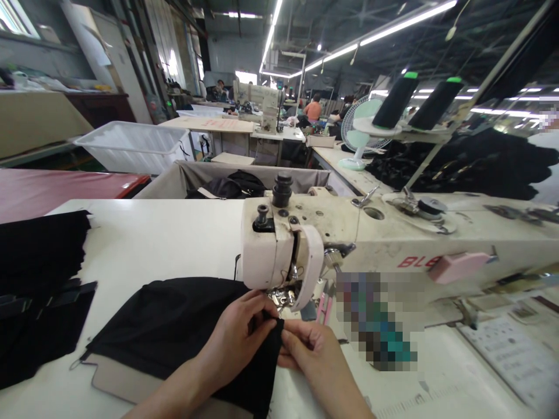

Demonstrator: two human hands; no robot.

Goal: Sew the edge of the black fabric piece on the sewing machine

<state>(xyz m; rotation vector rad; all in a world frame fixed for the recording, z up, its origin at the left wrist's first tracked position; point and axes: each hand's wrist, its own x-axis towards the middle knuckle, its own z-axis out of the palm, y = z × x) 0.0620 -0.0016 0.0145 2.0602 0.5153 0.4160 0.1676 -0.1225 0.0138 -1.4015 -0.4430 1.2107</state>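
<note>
A black fabric piece (174, 320) with a beige panel (126, 378) along its lower side lies on the white table, reaching to the sewing machine's needle area. My left hand (240, 331) pinches the black fabric near its right edge, just in front of the presser foot (283, 297). Close beside it, my right hand (308, 346) has thumb and fingers pressed together on the same edge. The two hands' fingertips nearly meet. The needle tip is hidden behind the machine head (266, 253).
More black fabric pieces (39, 291) lie at the left. Pink-handled scissors (324, 305) rest behind my right hand. Beyond the table stand a grey cloth bin (168, 180), a white tub (131, 145) and a fan (360, 131). Black thread cones (395, 105) stand above the machine.
</note>
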